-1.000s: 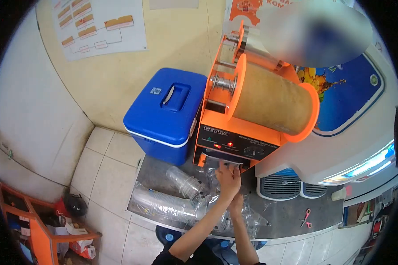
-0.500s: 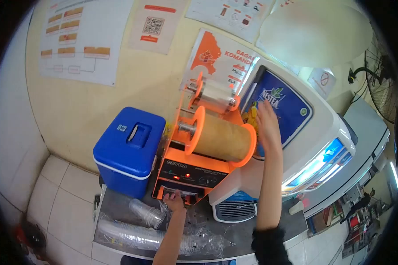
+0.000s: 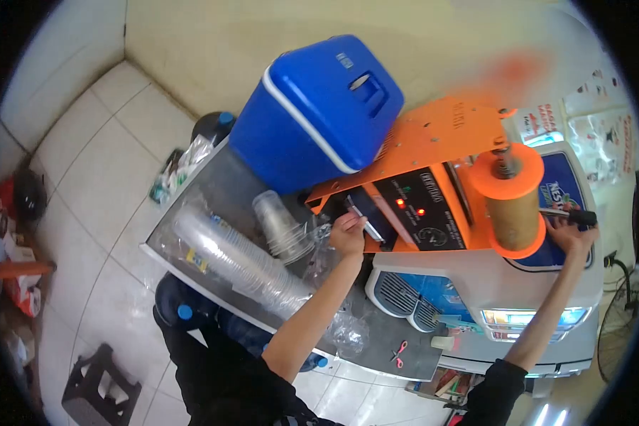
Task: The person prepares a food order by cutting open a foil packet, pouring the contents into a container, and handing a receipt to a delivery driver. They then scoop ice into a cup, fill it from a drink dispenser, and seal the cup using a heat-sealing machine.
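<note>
An orange cup sealing machine (image 3: 422, 156) stands on the counter, two red lights lit on its black control panel (image 3: 420, 209). At its lower front, my left hand (image 3: 349, 233) is closed, fingers at the silver drawer handle (image 3: 366, 216). Farther right, my right hand (image 3: 574, 238) reaches past the brown film roll (image 3: 516, 221). Its fingers are apart, right beside the black grip of the lever (image 3: 582, 217). Near my left forearm lie a short stack of clear plastic cups (image 3: 280, 224) and a long bagged stack of cups (image 3: 234, 255).
A blue cooler box (image 3: 319, 106) stands left of the machine. Behind and right is a white drink dispenser (image 3: 468, 273) with a drip tray (image 3: 397, 291). Pink scissors (image 3: 400, 353) lie near the counter edge (image 3: 184, 263). Blue-capped bottles (image 3: 181, 302) and a dark stool (image 3: 101, 383) are on the floor.
My view has swung left and down and rolled. My right hand has moved from in front of the dispenser's blue panel to beside the lever's grip. My left hand stays at the drawer.
</note>
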Demonstrator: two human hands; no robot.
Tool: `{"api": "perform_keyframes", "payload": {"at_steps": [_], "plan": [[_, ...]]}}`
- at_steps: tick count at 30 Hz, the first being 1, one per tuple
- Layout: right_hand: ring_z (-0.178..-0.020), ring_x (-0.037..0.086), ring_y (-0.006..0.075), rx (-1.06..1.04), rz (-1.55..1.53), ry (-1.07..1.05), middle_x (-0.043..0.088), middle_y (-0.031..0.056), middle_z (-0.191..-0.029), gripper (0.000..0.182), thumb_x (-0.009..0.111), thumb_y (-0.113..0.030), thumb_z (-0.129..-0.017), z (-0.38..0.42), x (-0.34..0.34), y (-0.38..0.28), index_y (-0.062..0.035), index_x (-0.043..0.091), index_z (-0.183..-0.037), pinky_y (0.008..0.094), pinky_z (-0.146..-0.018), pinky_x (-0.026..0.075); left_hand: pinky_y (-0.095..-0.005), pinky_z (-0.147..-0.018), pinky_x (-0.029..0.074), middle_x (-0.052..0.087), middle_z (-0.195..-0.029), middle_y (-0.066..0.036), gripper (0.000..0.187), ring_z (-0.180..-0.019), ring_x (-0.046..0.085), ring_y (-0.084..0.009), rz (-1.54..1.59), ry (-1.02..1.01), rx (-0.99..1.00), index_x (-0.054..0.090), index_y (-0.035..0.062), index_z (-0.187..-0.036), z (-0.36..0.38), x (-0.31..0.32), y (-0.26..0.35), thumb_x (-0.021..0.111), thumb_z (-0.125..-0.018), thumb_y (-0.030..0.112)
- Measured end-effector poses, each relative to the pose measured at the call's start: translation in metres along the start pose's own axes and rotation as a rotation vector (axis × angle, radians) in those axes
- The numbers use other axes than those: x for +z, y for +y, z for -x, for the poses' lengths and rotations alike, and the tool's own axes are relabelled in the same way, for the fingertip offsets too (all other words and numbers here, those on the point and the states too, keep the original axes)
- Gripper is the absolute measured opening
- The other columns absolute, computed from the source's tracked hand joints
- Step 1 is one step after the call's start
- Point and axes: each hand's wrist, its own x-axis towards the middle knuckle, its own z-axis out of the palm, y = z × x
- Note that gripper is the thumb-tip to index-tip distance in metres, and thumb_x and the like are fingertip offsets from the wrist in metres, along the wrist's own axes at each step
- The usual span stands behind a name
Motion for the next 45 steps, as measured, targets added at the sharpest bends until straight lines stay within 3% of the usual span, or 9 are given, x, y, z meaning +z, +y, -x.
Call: {"api": "perform_keyframes", "payload": {"at_steps": [12, 16, 18, 22, 24, 27, 31, 36, 45], "plan": [[-0.085, 0.06, 0.0334, -0.328, 0.03, -0.012, 0.058, 0.0103, -0.085, 0.017, 0.037, -0.018, -0.088, -0.159, -0.029, -0.092, -0.0103, 0.052, -0.091, 0.0517, -0.087, 0.036, -0.0228, -0.071, 0.045, 0.063, -0.098, -0.006, 0.026, -0.085, 0.059, -0.0117, 0.151, -0.201, -0.088, 0.058, 0.0032, -0.103, 0.007, -0.017, 0.016, 0.067, -0.079, 0.005], [-0.088, 0.059, 0.0344, -0.268, 0.035, -0.346, 0.06, 0.0107, -0.087, 0.015, 0.041, -0.013, -0.085, -0.147, -0.099, -0.105, -0.0086, 0.055, -0.089, 0.0503, -0.091, 0.038, -0.0259, -0.082, 0.048, 0.064, -0.097, -0.009, 0.028, -0.088, 0.061, -0.0149, 0.103, -0.099, -0.189, 0.057, -0.0014, -0.103, 0.008, -0.012, 0.022, 0.066, -0.077, -0.002], [-0.092, 0.058, 0.0348, -0.398, -0.004, -0.256, 0.06, 0.0118, -0.083, 0.015, 0.044, -0.016, -0.085, -0.042, -0.087, -0.044, -0.0061, 0.055, -0.085, 0.0485, -0.093, 0.039, -0.0258, -0.082, 0.047, 0.062, -0.102, -0.01, 0.027, -0.093, 0.059, -0.0152, 0.096, -0.164, -0.098, 0.056, -0.0008, -0.104, 0.001, -0.015, 0.013, 0.064, -0.078, -0.003], [-0.078, 0.056, 0.0288, -0.646, -0.173, -0.312, 0.053, 0.008, -0.071, 0.015, 0.045, -0.021, -0.087, -0.025, -0.102, 0.005, -0.008, 0.05, -0.082, 0.0426, -0.085, 0.044, -0.0321, -0.09, 0.043, 0.054, -0.116, -0.013, 0.027, -0.109, 0.052, -0.0189, 0.189, -0.085, 0.011, 0.056, 0.0016, -0.107, 0.024, -0.011, 0.02, 0.06, -0.08, 0.0], [-0.065, 0.049, 0.0213, -0.761, -0.237, -0.24, 0.047, 0.0042, -0.067, 0.017, 0.045, -0.024, -0.087, -0.015, -0.079, 0.022, -0.0093, 0.048, -0.079, 0.0347, -0.071, 0.044, -0.0387, -0.095, 0.036, 0.047, -0.125, -0.013, 0.032, -0.117, 0.044, -0.0233, -0.408, 0.076, 0.512, 0.056, 0.0067, -0.114, 0.069, 0.009, 0.063, 0.059, -0.082, 0.006], [-0.057, 0.041, 0.0136, -0.822, -0.354, -0.086, 0.042, 0.0019, -0.063, 0.02, 0.047, -0.028, -0.086, 0.002, -0.053, 0.034, -0.0105, 0.047, -0.076, 0.0264, -0.058, 0.036, -0.0407, -0.095, 0.032, 0.047, -0.121, -0.011, 0.039, -0.115, 0.043, -0.0304, -1.017, -0.471, 1.249, 0.056, 0.0069, -0.114, 0.1, 0.041, 0.134, 0.068, -0.077, 0.013], [-0.056, 0.037, 0.0145, -0.881, -0.58, -0.516, 0.039, 0.0029, -0.062, 0.016, 0.042, -0.018, -0.088, 0.024, -0.104, 0.077, -0.0091, 0.045, -0.075, 0.0291, -0.059, 0.033, -0.0425, -0.092, 0.033, 0.045, -0.121, -0.01, 0.048, -0.114, 0.042, -0.0332, -1.168, -0.66, 1.567, 0.058, 0.011, -0.111, 0.054, 0.055, 0.13, 0.075, -0.067, 0.014], [-0.061, 0.044, 0.0183, -0.777, -0.309, -0.575, 0.046, 0.0065, -0.067, 0.012, 0.05, -0.015, -0.082, 0.097, -0.183, 0.18, -0.0066, 0.048, -0.074, 0.0376, -0.067, 0.038, -0.0427, -0.093, 0.032, 0.043, -0.118, -0.012, 0.049, -0.111, 0.04, -0.0338, -1.196, -0.534, 1.703, 0.054, 0.0091, -0.109, 0.05, 0.068, 0.118, 0.077, -0.067, 0.016], [-0.069, 0.053, 0.0236, -0.821, -0.147, -0.448, 0.056, 0.0096, -0.077, 0.012, 0.06, -0.018, -0.074, 0.107, -0.206, 0.203, -0.0078, 0.055, -0.076, 0.05, -0.078, 0.042, -0.0456, -0.094, 0.029, 0.045, -0.117, -0.009, 0.044, -0.116, 0.037, -0.0313, -1.355, -0.452, 1.621, 0.056, 0.0124, -0.111, 0.074, 0.065, 0.13, 0.073, -0.071, 0.02]]}}
